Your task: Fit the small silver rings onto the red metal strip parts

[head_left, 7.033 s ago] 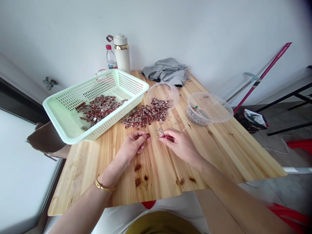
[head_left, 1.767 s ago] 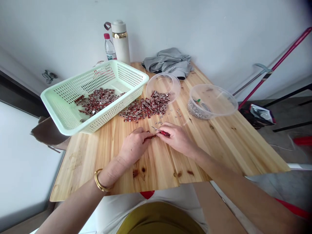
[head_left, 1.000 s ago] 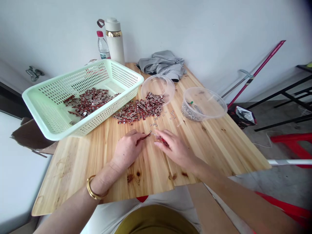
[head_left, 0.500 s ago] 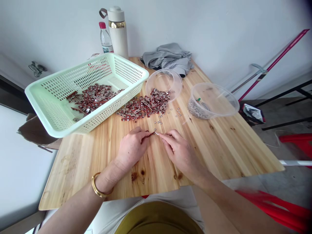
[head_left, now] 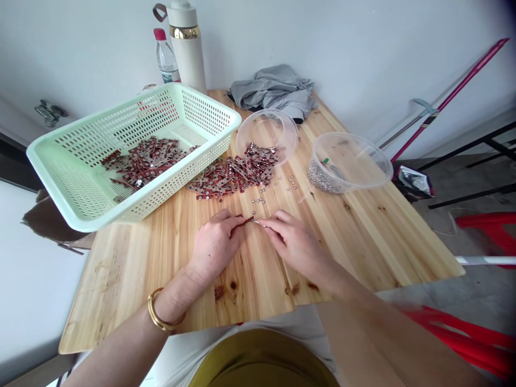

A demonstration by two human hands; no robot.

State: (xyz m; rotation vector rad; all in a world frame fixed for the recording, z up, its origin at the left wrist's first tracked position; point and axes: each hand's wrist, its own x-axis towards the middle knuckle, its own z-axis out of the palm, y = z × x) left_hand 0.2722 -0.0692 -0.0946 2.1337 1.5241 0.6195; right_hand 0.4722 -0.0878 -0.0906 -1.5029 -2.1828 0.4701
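Observation:
My left hand [head_left: 217, 239] pinches a small reddish-brown strip [head_left: 246, 220] just above the wooden table. From the right, my right hand [head_left: 292, 239] grips a thin silver metal tool [head_left: 258, 221] whose tip meets the strip's end; its exact kind is too small to make out. Small round metal pieces [head_left: 258, 201] lie scattered just beyond my fingers. Past them is a heap of similar reddish-brown strips with metal dots [head_left: 226, 177], part of it resting on a clear plastic lid [head_left: 287, 141].
A pale green basket [head_left: 133, 215] with more strips stands at the left. At the right, a clear round tub [head_left: 355, 183] holds many small metal pieces. Grey cloth [head_left: 274, 88], a white flask [head_left: 187, 59] and a water bottle [head_left: 166, 59] are at the back of the wooden table [head_left: 169, 269].
The view has shifted slightly, so everything sits a little further left. The tool in my right hand lies at a somewhat different angle against the strip. Both hands keep their hold.

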